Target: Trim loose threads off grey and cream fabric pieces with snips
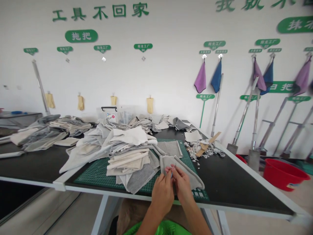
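My left hand and my right hand meet over a grey cloth near the table's front edge. Their fingertips are pinched together at the cloth's near side. A small blue thing shows between the fingers, too small to make out. The cloth lies partly on a green cutting mat. Just left of my hands rises a pile of folded white, beige and grey cloths. Behind the held cloth another grey piece lies flat on the mat.
White and grey scraps with cardboard strips lie at the right on the black table. More cloth heaps cover the left. A clear box stands behind. A red basin is on the floor.
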{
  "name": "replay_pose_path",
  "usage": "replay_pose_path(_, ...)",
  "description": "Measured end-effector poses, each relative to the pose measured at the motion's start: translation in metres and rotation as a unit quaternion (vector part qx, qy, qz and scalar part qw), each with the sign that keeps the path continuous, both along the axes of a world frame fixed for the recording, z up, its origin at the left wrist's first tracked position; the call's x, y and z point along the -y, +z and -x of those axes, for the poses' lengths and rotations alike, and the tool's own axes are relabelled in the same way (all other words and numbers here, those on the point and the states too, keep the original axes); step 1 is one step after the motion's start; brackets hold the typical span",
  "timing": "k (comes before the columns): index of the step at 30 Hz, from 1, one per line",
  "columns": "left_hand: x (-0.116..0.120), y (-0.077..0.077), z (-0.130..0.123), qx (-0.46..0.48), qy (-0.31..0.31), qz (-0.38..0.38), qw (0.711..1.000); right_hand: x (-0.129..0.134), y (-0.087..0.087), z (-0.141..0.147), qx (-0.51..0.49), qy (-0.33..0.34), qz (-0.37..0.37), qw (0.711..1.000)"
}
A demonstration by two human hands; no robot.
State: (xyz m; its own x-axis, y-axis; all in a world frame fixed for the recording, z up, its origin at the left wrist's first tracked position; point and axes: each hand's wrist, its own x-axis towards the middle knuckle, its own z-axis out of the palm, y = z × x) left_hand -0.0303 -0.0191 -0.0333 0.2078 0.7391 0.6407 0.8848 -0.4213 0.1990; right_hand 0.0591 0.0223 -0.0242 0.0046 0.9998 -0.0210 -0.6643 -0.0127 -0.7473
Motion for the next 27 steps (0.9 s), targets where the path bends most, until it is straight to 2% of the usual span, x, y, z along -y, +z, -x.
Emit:
replay_pose_path(10, -0.0008, -0.0059, -0.0006, 0.001, 0.01, -0.034, 0.999, -0.0017, -0.0027, -0.0002, 0.011, -0.008, -0.009, 1.0)
replay_pose_path(27, -0.0009, -0.0057, -0.0002, 0.004, 0.004, -0.021, 1.0, 0.0011, -0.0005, 0.0006, 0.005, -0.001, -0.011, 1.0)
